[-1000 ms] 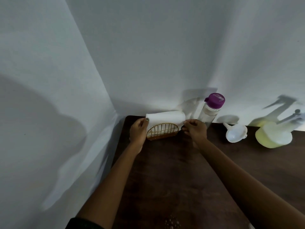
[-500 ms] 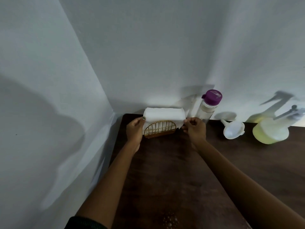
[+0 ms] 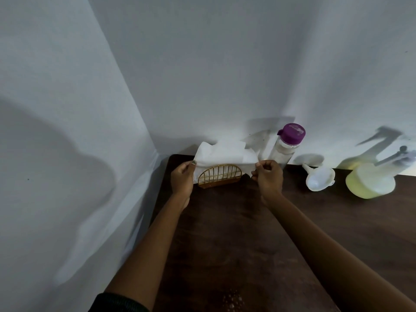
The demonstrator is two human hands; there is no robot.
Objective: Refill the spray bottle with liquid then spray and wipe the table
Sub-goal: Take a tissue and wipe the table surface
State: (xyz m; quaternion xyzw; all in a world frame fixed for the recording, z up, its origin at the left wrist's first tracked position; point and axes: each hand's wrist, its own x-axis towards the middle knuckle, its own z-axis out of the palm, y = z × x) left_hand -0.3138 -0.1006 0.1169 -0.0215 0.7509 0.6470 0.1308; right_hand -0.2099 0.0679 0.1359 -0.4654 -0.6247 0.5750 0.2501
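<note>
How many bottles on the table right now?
2. A clear bottle with purple cap stands at the back by the wall, just right of the napkin holder. A yellow spray bottle sits at the far right, past the white funnel. None appear hidden.

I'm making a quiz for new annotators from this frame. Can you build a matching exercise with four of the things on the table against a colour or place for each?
Things
1. funnel
2. spray bottle
3. clear bottle's cap
4. napkin holder

Descriptions
A. purple
B. gold wire, between the two hands
C. white, lying between the two bottles
D. pale yellow, farthest right

Pairs: 1-C, 2-D, 3-A, 4-B
</note>
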